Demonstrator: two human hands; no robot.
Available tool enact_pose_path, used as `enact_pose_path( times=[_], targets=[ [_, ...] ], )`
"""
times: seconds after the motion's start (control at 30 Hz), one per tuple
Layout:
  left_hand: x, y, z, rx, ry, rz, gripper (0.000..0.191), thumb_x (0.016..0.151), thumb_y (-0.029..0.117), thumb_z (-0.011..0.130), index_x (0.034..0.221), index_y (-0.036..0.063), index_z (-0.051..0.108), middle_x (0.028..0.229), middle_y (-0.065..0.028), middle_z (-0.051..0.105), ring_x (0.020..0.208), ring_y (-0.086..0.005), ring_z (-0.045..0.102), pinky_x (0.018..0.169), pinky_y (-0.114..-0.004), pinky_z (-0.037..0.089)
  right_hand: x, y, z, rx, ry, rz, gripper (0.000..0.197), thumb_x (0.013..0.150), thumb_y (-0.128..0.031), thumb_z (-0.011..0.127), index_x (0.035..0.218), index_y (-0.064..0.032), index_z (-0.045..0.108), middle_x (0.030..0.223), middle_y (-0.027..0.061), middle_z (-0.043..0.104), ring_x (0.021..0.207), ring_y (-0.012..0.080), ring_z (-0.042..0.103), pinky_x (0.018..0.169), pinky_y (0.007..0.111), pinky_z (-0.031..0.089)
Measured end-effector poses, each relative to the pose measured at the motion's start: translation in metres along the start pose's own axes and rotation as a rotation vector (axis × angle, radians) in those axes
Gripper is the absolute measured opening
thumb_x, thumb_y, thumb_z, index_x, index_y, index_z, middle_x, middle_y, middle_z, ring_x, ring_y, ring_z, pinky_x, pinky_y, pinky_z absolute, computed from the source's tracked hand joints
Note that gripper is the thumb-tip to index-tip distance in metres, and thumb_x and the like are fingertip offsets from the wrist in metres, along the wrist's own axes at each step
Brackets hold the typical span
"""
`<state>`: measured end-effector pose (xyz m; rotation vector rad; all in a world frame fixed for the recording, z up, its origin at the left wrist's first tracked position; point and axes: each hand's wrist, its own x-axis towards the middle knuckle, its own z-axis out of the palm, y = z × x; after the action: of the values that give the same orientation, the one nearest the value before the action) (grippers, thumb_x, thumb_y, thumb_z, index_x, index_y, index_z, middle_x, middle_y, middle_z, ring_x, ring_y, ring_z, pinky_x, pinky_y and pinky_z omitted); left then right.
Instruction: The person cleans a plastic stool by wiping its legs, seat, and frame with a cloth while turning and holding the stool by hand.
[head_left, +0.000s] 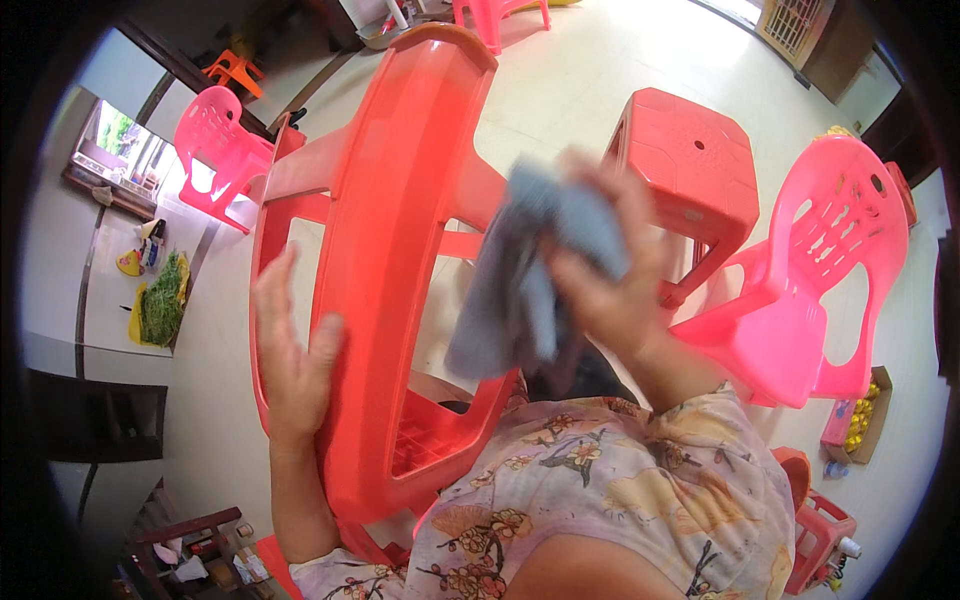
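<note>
A red plastic stool (390, 262), tipped off its feet, lies before my body with one broad side facing up. My left hand (294, 360) is at its left side, fingers spread and thumb by the edge of the broad panel. Whether the palm presses on the plastic cannot be told. In my right hand (615, 277) is a bunched grey-blue cloth (510, 285), blurred by motion, above the stool's right side. The cloth hides part of the stool's frame behind it.
Another red stool (690, 157) stands upright ahead on the right, next to a pink plastic armchair (787, 322). A second pink chair (217, 157) is at the left. Greenery on a yellow bag (161, 304) lies on the left floor. A cardboard box (870, 420) holds gold-coloured items at right.
</note>
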<state>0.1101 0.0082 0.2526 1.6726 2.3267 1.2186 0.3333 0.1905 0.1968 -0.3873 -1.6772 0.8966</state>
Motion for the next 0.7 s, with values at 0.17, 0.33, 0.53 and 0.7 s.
enact_pose_path(
  times=[0.17, 0.33, 0.53, 0.7],
  targets=[
    [0.005, 0.016, 0.008, -0.145, -0.271, -0.036, 0.086, 0.087, 0.035, 0.067, 0.153, -0.0006, 0.024, 0.144, -0.0204, 0.043, 0.133, -0.03, 0.044, 0.112, -0.039, 0.033, 0.092, 0.022, -0.009, -0.183, 0.322, -0.386, 0.043, 0.079, 0.006, 0.069, 0.119, -0.0048, 0.061, 0.109, 0.006, 0.065, 0.101, 0.0155, 0.063, 0.088, 0.029, 0.052],
    [0.006, 0.016, 0.008, -0.205, -0.296, -0.114, 0.086, 0.089, 0.034, 0.067, 0.154, 0.0002, 0.022, 0.14, -0.0228, 0.051, 0.126, -0.0297, 0.054, 0.107, -0.037, 0.039, 0.11, 0.083, 0.038, -0.397, 0.097, -0.719, 0.031, 0.069, -0.003, 0.073, 0.098, -0.0103, 0.065, 0.097, 0.0058, 0.066, 0.096, 0.0288, 0.062, 0.083, 0.04, 0.045],
    [0.01, -0.008, 0.004, -0.18, -0.273, -0.09, 0.085, 0.096, 0.054, 0.052, 0.153, -0.0011, 0.023, 0.139, -0.022, 0.052, 0.125, -0.0287, 0.054, 0.106, -0.037, 0.04, 0.063, 0.058, 0.061, -0.349, -0.102, -0.784, 0.014, 0.069, -0.013, 0.067, 0.082, -0.0094, 0.064, 0.097, 0.0048, 0.065, 0.098, 0.0232, 0.061, 0.085, 0.039, 0.043],
    [0.018, -0.009, 0.006, -0.259, -0.266, -0.146, 0.08, 0.101, 0.057, 0.039, 0.152, -0.0031, 0.025, 0.144, -0.0195, 0.047, 0.132, -0.0262, 0.046, 0.11, -0.035, 0.034, 0.012, 0.029, 0.082, -0.19, -0.214, -0.823, 0.017, 0.065, -0.016, 0.066, 0.079, -0.006, 0.062, 0.097, 0.0096, 0.065, 0.091, 0.0256, 0.062, 0.081, 0.043, 0.046]
  ],
)
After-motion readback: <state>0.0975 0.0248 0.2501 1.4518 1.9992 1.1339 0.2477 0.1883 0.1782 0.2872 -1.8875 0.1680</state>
